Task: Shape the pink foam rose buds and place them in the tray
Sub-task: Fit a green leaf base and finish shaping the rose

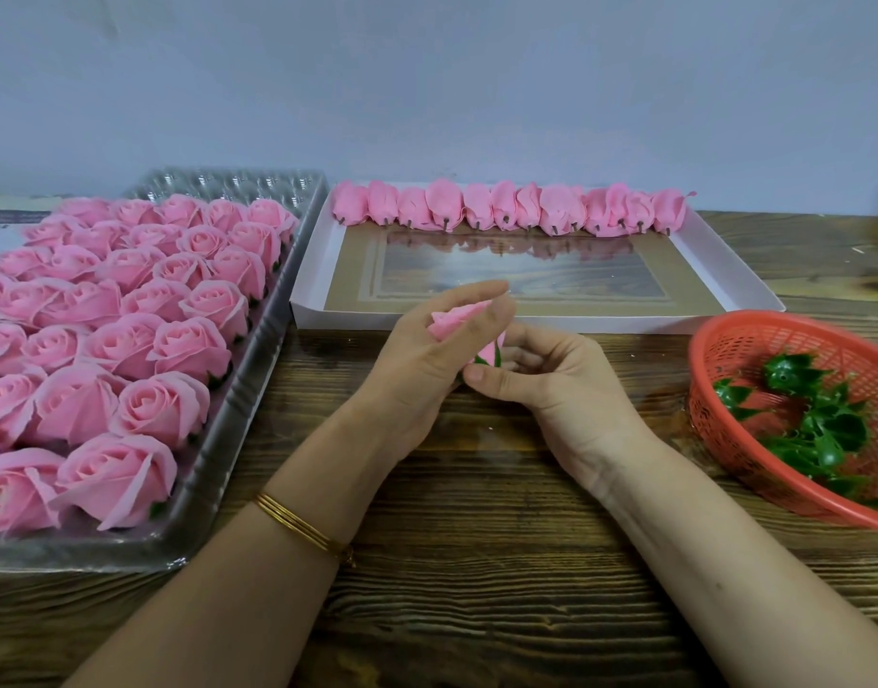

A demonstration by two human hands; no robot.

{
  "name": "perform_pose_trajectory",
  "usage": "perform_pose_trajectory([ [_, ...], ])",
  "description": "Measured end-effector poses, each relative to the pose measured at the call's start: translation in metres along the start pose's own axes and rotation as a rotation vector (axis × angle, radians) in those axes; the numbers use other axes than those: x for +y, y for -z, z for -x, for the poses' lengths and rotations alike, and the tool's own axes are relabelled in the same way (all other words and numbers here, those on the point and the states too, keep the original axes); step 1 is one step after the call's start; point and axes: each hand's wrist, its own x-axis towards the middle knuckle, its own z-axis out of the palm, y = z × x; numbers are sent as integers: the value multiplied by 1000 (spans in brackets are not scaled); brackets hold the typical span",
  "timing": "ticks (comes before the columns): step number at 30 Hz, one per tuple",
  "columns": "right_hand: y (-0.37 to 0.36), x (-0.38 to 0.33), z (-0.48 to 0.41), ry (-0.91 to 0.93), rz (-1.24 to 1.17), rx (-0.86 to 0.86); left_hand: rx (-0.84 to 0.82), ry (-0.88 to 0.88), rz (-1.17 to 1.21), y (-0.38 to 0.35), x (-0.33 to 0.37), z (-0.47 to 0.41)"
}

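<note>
Left hand point(422, 365) curls round 1 pink foam rose bud point(457, 320) at table centre while the right hand point(551, 379) pinches its green base point(497, 357), so shaping seems underway; next, lay it beside the row of shaped buds point(506, 208) in the white tray point(625, 324) just beyond.

Dark wooden table point(476, 588) with clear plastic tray point(203, 494), white tray point(625, 325), red basket point(715, 424).

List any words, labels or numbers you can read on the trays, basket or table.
No readable text anywhere in view.
The clear tray, white tray, basket, table and bud show no print.
</note>
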Motion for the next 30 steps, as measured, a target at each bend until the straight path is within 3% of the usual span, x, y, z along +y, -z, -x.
perform_pose_trajectory([
  [5, -1, -1, 0, 42, 4, 102, 97, 8, -23, -3, -4, 1],
  [13, -4, 2, 2, 145, 58, 156, 30, 45, -51, -13, -10, 5],
  [18, -7, 1, 2, 165, 113, 208, 165, 33, 54, -14, -10, 4],
  [30, -4, 2, 0, 184, 138, 189, 94, 23, -75, -16, -11, 5],
])
